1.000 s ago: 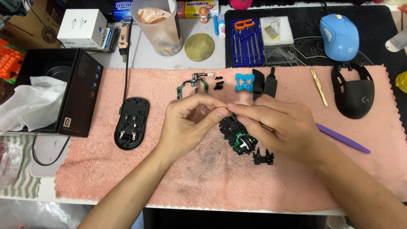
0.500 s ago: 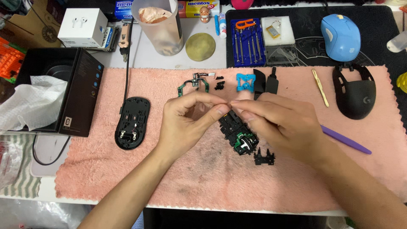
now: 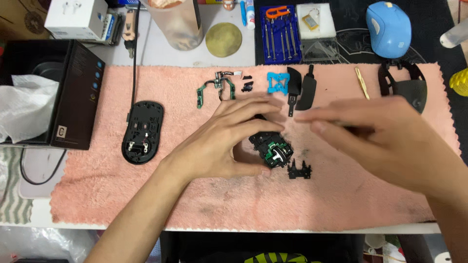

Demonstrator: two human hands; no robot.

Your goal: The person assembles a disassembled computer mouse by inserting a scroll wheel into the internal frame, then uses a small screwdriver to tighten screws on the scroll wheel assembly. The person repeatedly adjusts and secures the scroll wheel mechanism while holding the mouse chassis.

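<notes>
The black box [image 3: 73, 97] at your far left stands open, and crumpled white tissue [image 3: 22, 104] fills it. Above the pink towel [image 3: 146, 199], a blue tray [image 3: 282, 29] holds a row of small screwdrivers, with orange-handled pliers [image 3: 278, 10] at its top. A clear cup [image 3: 178, 24] stands beside a round gold disc [image 3: 223, 39]; what is in the cup you cannot tell.

Your left hand [image 3: 224, 146] rests palm-down on the towel, wrist angled up from the lower left. Its fingers [image 3: 263, 127] curl loosely around the black mouse frame with the green circuit board [image 3: 272, 148], thumb below it and fingertips above, touching it at its left side. That frame lies on the towel near the middle, just above a small black bracket [image 3: 299, 170].

Your right hand [image 3: 385, 141] comes in from the lower right and hovers just to the right of the frame, blurred. Its fingers [image 3: 317, 127] are stretched leftward and close together; whether they pinch anything cannot be told.

Further parts lie in a row on the towel above your hands: a green flex board [image 3: 214, 90], a blue plastic piece [image 3: 278, 83] and two black button covers [image 3: 300, 87]. The black mouse base [image 3: 142, 131] sits well to the left.
</notes>
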